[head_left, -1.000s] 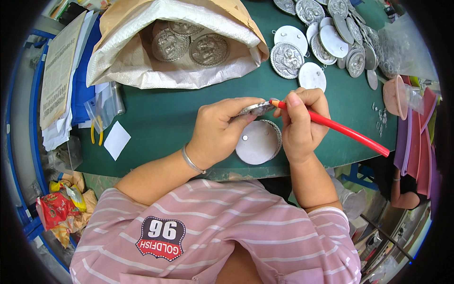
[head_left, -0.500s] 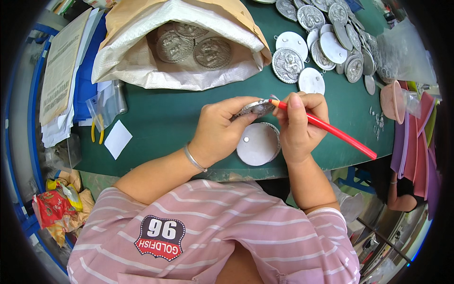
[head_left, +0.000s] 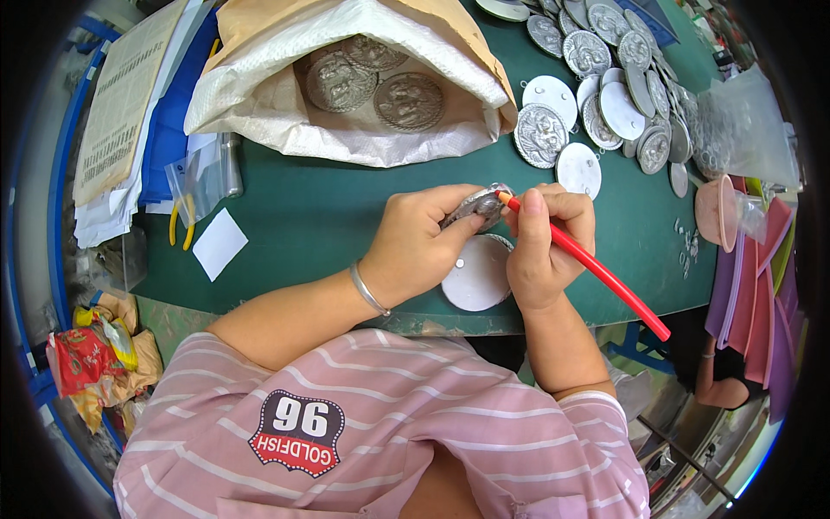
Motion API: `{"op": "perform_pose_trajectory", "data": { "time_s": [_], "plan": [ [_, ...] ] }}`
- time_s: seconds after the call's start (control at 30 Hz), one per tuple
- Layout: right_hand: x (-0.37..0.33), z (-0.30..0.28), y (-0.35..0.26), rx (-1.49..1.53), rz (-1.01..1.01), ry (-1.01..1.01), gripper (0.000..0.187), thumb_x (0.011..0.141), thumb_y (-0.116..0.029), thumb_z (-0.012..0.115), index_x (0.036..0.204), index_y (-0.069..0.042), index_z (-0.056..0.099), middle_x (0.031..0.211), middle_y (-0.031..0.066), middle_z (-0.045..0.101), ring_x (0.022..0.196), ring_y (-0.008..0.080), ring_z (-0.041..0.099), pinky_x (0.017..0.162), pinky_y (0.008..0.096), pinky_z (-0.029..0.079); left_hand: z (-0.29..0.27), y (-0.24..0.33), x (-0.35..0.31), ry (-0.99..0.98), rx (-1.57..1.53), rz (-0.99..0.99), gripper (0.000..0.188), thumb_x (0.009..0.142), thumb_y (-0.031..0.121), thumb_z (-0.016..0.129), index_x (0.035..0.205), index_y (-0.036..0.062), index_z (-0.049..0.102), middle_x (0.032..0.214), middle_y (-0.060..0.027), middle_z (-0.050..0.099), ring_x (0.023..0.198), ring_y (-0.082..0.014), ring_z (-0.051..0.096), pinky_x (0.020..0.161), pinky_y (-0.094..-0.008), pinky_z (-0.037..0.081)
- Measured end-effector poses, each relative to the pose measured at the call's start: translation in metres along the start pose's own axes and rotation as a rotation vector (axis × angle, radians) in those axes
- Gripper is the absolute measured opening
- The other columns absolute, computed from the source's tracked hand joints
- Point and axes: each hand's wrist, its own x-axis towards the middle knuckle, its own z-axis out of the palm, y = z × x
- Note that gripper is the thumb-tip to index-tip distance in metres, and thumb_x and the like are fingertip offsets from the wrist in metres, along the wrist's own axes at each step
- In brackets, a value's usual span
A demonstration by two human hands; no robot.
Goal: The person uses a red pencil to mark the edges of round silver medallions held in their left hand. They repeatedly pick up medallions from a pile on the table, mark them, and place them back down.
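My left hand [head_left: 421, 235] grips a silver embossed medallion [head_left: 478, 208] by its edge, tilted above the table. A red pencil [head_left: 609, 275] is pinched in my right hand [head_left: 546, 242], its tip touching or very close to the medallion's upper rim. Just below both hands, another round medallion [head_left: 477, 275] lies flat with its pale, smooth back up and a small round stud on it. My right fingers hide part of its right edge. Whether the tip leaves a mark is too small to tell.
A white-lined sack [head_left: 372, 149] holding several medallions lies open at the back. More medallions [head_left: 621, 111] are heaped at the far right. Small metal bits [head_left: 687, 242] lie near a pink cup [head_left: 717, 213]. Yellow-handled pliers [head_left: 181, 223] and a white paper [head_left: 220, 245] are at left.
The pencil has swung to a steeper slant, its rear end lower and further left. The held medallion is turned a little more upright. The whole view has shifted slightly.
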Motion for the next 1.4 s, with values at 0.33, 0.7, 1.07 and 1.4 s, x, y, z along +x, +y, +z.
{"op": "perform_pose_trajectory", "data": {
  "time_s": [0.33, 0.7, 1.07, 1.4],
  "plan": [
    [0.001, 0.002, 0.003, -0.017, -0.034, -0.02, 0.01, 0.082, 0.004, 0.057, 0.078, 0.002, 0.048, 0.066, 0.0099, 0.057, 0.053, 0.0117, 0.051, 0.047, 0.0225, 0.04, 0.001, -0.003, 0.0, 0.009, -0.002, 0.006, 0.021, 0.082, 0.005, 0.061, 0.101, -0.0019, 0.062, 0.079, -0.0039, 0.065, 0.07, -0.0041, 0.053, 0.06, -0.0212, 0.045],
    [0.003, 0.0, 0.003, -0.06, -0.009, -0.083, 0.014, 0.082, 0.004, 0.056, 0.073, 0.0, 0.045, 0.064, 0.0087, 0.055, 0.05, 0.0104, 0.048, 0.044, 0.0235, 0.037, 0.001, -0.006, 0.0, 0.018, -0.015, -0.046, 0.023, 0.082, 0.008, 0.063, 0.103, -0.0018, 0.062, 0.084, -0.0052, 0.066, 0.074, -0.0048, 0.056, 0.064, -0.0211, 0.047],
    [-0.002, -0.003, -0.001, 0.132, -0.072, -0.044, 0.011, 0.082, 0.004, 0.053, 0.076, 0.001, 0.045, 0.065, 0.0118, 0.057, 0.052, 0.0124, 0.051, 0.048, 0.0248, 0.042, 0.002, -0.004, -0.003, 0.061, 0.143, 0.179, 0.023, 0.076, -0.001, 0.059, 0.098, -0.0003, 0.062, 0.084, -0.0165, 0.062, 0.071, -0.0283, 0.062, 0.062, -0.031, 0.049],
    [0.002, 0.0, -0.007, -0.041, -0.08, -0.091, 0.013, 0.08, 0.005, 0.055, 0.072, 0.0, 0.045, 0.062, 0.0113, 0.058, 0.049, 0.0141, 0.051, 0.045, 0.0252, 0.042, 0.002, -0.009, -0.002, 0.077, 0.191, 0.287, 0.022, 0.076, -0.003, 0.057, 0.098, -0.0015, 0.061, 0.084, -0.0171, 0.062, 0.072, -0.03, 0.062, 0.063, -0.0323, 0.05]
  ]
}}
